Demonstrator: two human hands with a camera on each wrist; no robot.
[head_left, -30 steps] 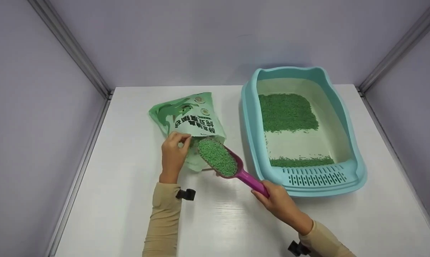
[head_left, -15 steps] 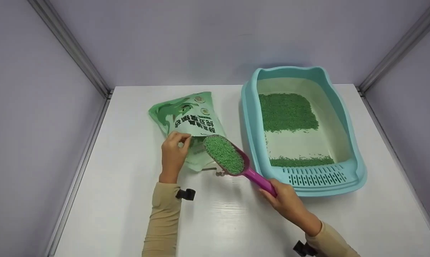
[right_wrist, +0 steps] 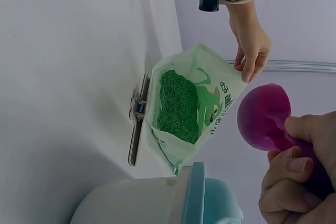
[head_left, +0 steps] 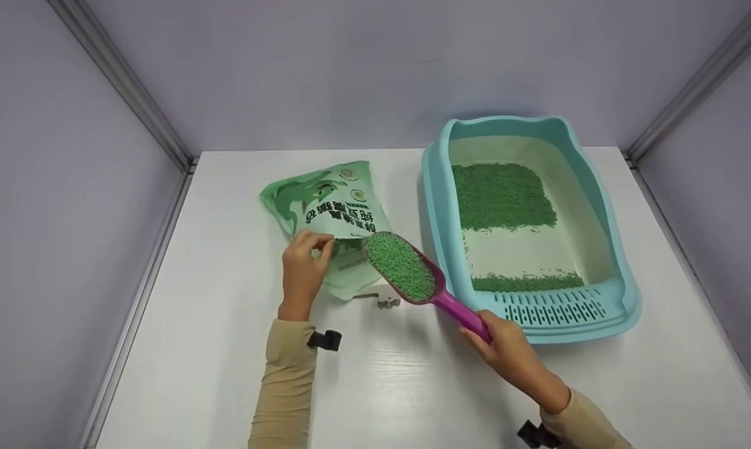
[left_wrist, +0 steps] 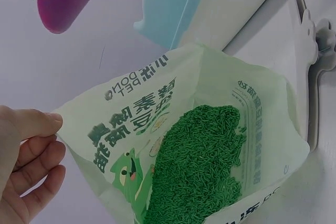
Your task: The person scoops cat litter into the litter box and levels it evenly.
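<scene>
My left hand (head_left: 305, 265) pinches the top edge of a green bag of cat litter (head_left: 332, 193) and holds its mouth up. Inside the bag, green litter pellets (left_wrist: 194, 166) show in the left wrist view. My right hand (head_left: 506, 349) grips the handle of a purple scoop (head_left: 463, 315), which is heaped with green pellets. The scoop is raised in front of the bag's mouth, to the right of my left hand. In the right wrist view only the underside of the scoop (right_wrist: 262, 116) shows, so its load is hidden there.
To the right stands a blue litter box (head_left: 438, 206) with a slotted front ledge; green pellets cover its back part and a strip near the front. A flat grey bag clip (left_wrist: 310, 66) lies on the white table (head_left: 382, 386) beside the bag. Grey walls enclose the table.
My right hand has drawn the loaded scoop a little to the right, away from the bag's mouth, uncovering the clip. My left hand and the bag have stayed in place.
</scene>
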